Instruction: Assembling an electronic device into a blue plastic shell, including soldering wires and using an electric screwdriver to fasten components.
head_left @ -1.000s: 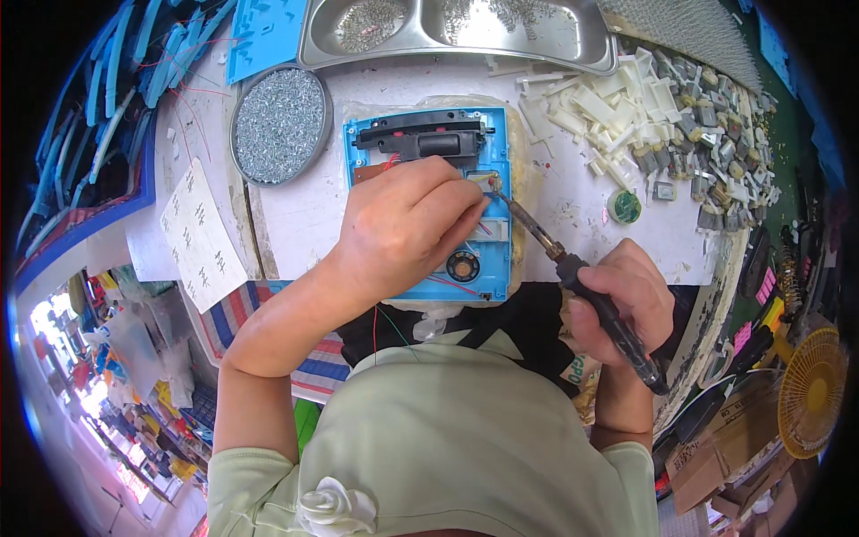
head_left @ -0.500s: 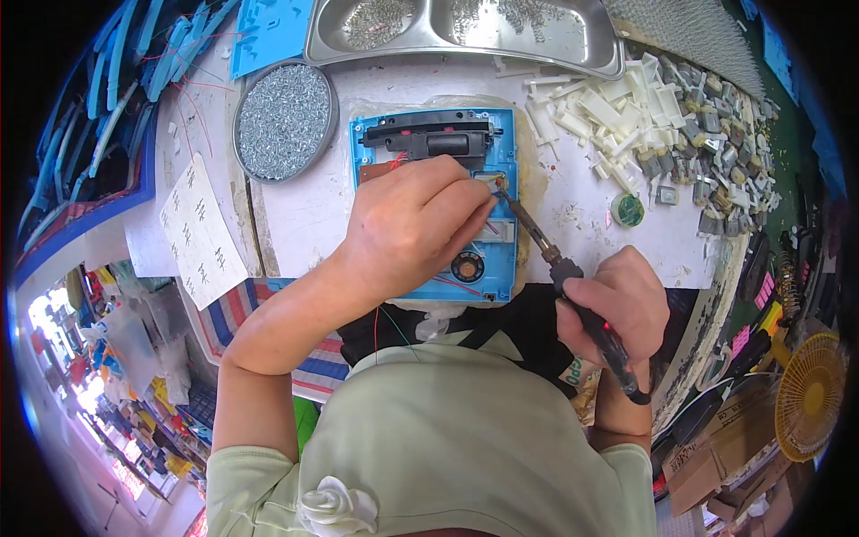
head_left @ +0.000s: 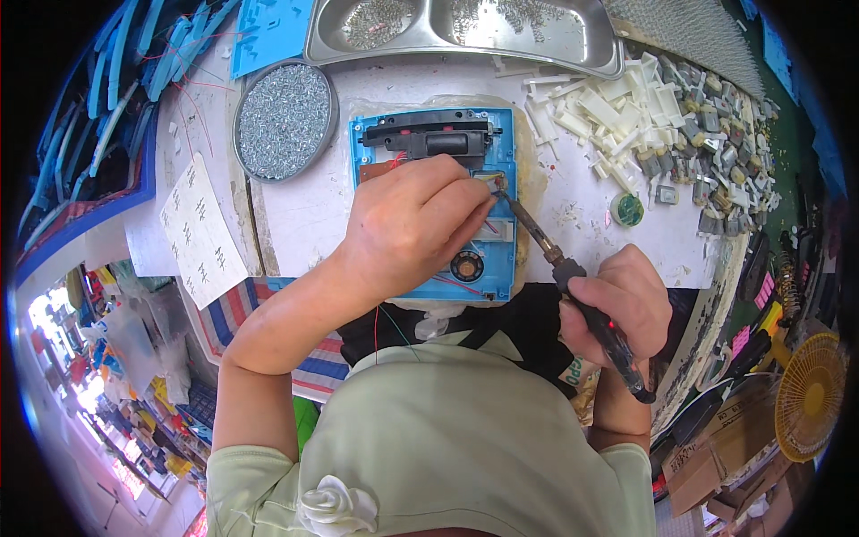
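A blue plastic casing (head_left: 503,268) lies on the table in front of me, with a black mechanism (head_left: 447,143) across its far part and a small round speaker (head_left: 467,266) near its front. My left hand (head_left: 416,219) reaches over the casing, its fingers pinched together at the right side; what lies between the fingertips is hidden. In my right hand (head_left: 622,304) is a soldering iron (head_left: 573,282), gripped by its black handle. Its tip slants up and left to the small parts right beside my left fingertips. Thin wires run inside the casing.
A round dish of small metal pieces (head_left: 286,123) stands at the left, near a written paper sheet (head_left: 204,234). Along the far edge is a steel tray (head_left: 501,58). White plastic parts (head_left: 617,107), small motor-like metal parts (head_left: 716,152) and a round green-topped tin (head_left: 627,209) lie right.
My right hand and the rear of the soldering iron have shifted slightly right. The iron's tip stays close to my left fingertips, and my left hand has hardly moved.
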Tool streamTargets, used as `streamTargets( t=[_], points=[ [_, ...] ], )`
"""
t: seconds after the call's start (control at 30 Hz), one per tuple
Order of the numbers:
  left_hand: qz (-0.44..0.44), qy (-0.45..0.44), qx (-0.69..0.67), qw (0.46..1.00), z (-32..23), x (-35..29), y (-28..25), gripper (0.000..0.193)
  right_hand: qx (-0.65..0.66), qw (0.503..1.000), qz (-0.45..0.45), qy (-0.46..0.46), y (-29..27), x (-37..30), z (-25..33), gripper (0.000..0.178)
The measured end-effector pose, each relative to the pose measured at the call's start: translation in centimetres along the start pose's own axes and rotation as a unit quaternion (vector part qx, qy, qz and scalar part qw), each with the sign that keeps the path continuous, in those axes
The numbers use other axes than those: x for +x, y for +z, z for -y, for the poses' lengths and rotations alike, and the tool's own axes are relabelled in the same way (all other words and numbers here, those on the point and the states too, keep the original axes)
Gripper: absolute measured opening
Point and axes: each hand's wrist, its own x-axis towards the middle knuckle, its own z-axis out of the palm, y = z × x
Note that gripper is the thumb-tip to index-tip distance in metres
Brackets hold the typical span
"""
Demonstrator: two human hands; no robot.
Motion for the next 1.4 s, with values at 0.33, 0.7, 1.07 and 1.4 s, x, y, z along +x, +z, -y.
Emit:
streamTargets(
  t=[0.33,0.7,1.07,1.4],
  points=[
    [0.001,0.000,-0.001,1.000,-0.1,0.1,-0.1,0.022,0.009,1.000,-0.015,-0.001,-0.3,0.0,-0.1,0.043],
    [-0.001,-0.002,-0.009,1.000,-0.4,-0.2,-0.7,0.025,0.015,1.000,-0.021,0.000,-0.4,-0.1,-0.2,0.042],
    [0.108,0.043,-0.023,0.993,0.1,-0.3,-3.5,0.042,0.013,0.998,-0.048,-0.029,-0.4,0.3,-0.6,0.032],
    [0.129,0.059,-0.031,0.989,1.2,-1.0,-4.1,0.033,-0.011,0.998,-0.064,-0.013,-1.2,-0.6,-0.4,0.030]
  ],
)
